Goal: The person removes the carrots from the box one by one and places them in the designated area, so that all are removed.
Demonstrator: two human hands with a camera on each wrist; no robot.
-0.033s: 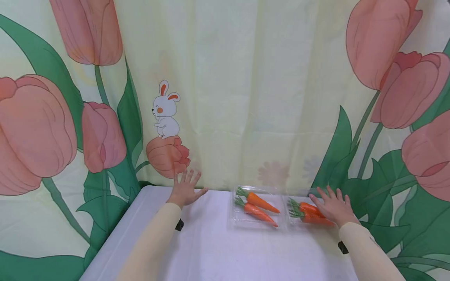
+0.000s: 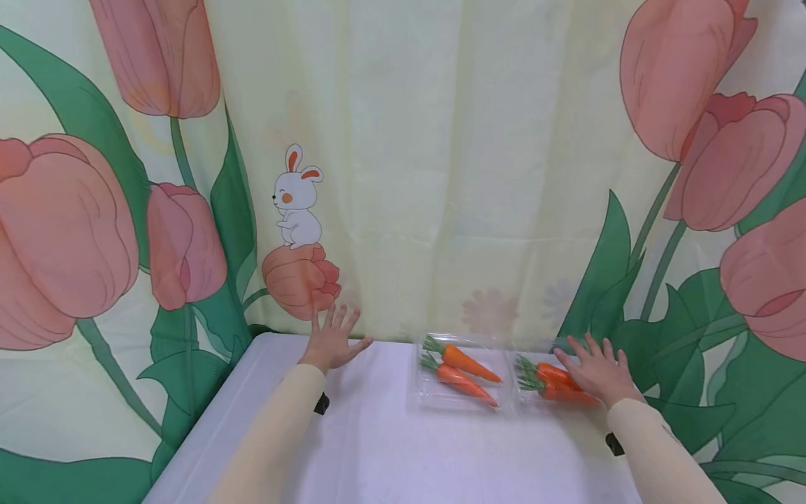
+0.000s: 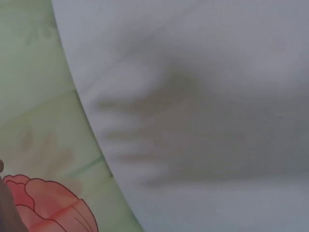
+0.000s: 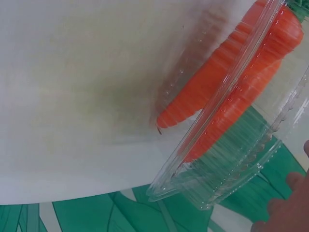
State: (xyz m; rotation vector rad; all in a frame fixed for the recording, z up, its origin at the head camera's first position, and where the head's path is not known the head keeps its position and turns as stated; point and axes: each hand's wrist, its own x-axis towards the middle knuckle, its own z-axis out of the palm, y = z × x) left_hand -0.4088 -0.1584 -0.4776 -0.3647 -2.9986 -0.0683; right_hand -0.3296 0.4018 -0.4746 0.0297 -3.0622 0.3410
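Note:
My left hand (image 2: 331, 341) hovers over the far left part of the white table with its fingers spread and holds nothing. Its shadow falls on the cloth in the left wrist view. To its right lies a clear plastic box (image 2: 437, 400) with two orange carrots (image 2: 464, 362), green tops pointing left. Beside it is a second clear box (image 4: 212, 188), also with two carrots (image 4: 207, 87). My right hand (image 2: 601, 367), fingers spread, overlaps this box's right end in the head view and grips nothing. In the right wrist view, only some fingers (image 4: 287, 208) show.
A white cloth covers the table (image 2: 478, 455). Right behind its far edge hangs a pale curtain (image 2: 403, 175) printed with large tulips and a white rabbit (image 2: 299, 210). A small black piece (image 2: 322, 404) sits under the left wrist, another (image 2: 614, 444) under the right.

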